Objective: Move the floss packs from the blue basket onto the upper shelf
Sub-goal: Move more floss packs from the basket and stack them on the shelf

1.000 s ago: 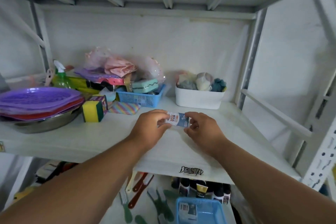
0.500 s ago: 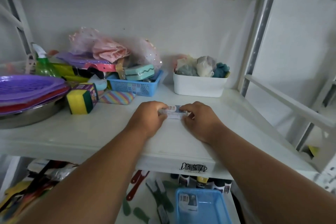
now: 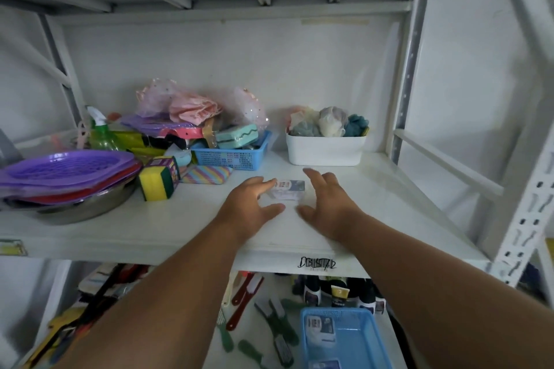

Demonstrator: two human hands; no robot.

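Note:
A small floss pack with a white and blue label lies flat on the white upper shelf, between my two hands. My left hand is spread just left of it, one fingertip near its edge. My right hand is spread just right of it, fingers apart and off the pack. On the shelf below, at the bottom right, stands the light blue basket with another floss pack in its left end and one more at the frame's bottom edge.
A darker blue basket of toiletries and a white bin of bath puffs stand at the shelf's back. Sponges, purple trays and a steel bowl fill the left. Brushes and bottles lie on the lower shelf. A white upright stands right.
Both hands held the floss pack and lowered it onto the upper shelf. Now they have let go and spread apart, and the pack lies on its own.

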